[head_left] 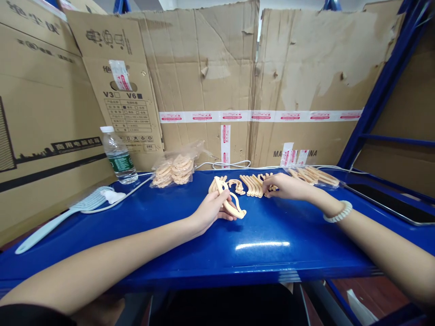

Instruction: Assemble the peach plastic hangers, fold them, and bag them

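Left hand (219,206) fingers closed round wooden frame (238,212); right hand (278,185) fingers bent at loose pieces (250,185), can't tell grip. Left of them, plastic bag (197,148) of curved parts (183,168); right, clear bag (329,182) of sticks (307,175).

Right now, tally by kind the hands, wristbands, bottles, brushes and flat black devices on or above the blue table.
Left hand and right hand: 2
Wristband: 1
Bottle: 1
Brush: 1
Flat black device: 1
Total: 6
Pale pieces overlap, so they are left out.
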A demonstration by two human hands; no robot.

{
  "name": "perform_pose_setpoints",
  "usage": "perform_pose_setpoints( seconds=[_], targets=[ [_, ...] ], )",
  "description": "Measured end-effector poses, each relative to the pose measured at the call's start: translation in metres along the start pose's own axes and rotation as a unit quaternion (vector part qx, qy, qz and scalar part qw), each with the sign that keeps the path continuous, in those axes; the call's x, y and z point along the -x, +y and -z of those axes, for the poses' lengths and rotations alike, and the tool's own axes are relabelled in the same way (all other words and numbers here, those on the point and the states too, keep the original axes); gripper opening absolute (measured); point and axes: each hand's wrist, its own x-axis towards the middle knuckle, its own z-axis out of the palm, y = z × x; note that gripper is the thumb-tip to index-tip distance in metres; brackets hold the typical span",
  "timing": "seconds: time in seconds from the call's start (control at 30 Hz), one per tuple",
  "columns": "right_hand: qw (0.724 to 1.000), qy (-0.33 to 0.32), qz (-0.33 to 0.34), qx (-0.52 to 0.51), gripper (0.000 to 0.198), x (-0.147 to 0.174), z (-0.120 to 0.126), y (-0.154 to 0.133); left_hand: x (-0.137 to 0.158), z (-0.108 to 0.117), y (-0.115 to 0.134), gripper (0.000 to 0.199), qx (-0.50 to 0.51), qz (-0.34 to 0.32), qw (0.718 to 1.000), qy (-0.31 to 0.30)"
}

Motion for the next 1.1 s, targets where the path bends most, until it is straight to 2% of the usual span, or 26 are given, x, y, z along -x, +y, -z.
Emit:
perform_pose_setpoints(
  seconds=[0.27,0.37,0.47,0.53,0.63,0.7,0.97,1.1],
  targets=[
    [1.0,0.016,-0.006,0.002,0.007,-0.001,-0.005,0.0,-0.001,0.0,0.002,0.023,-0.013,0.005,1.0,0.007],
    [0.998,0.06,0.009,0.014,0.011,0.0,-0.005,-0.008,0.001,-0.001,0.004,0.014,-0.007,0.005,1.0,0.011],
    [0.986,0.153,0.071,0.003,0.017,0.002,-0.006,-0.03,0.003,-0.001,0.003,0.003,-0.006,-0.007,1.0,0.004],
    [0.971,0.19,0.142,-0.015,0.022,0.003,-0.009,-0.05,0.003,-0.001,0.002,0.011,-0.016,-0.027,0.999,-0.006],
    [0.956,0.166,0.241,0.01,0.023,0.004,-0.016,-0.077,0.003,0.0,-0.001,0.024,-0.037,-0.056,0.998,-0.02],
    [0.951,0.141,0.272,0.048,0.023,0.004,-0.02,-0.087,0.003,0.0,-0.002,0.028,-0.049,-0.066,0.996,-0.024],
    [0.951,0.135,0.257,0.103,0.023,0.007,-0.02,-0.086,-0.001,0.004,-0.004,0.038,-0.103,-0.118,0.988,-0.011],
    [0.964,0.134,0.23,0.021,0.019,0.007,-0.021,-0.085,-0.004,0.009,-0.004,0.029,-0.127,-0.139,0.982,0.014]
  ],
)
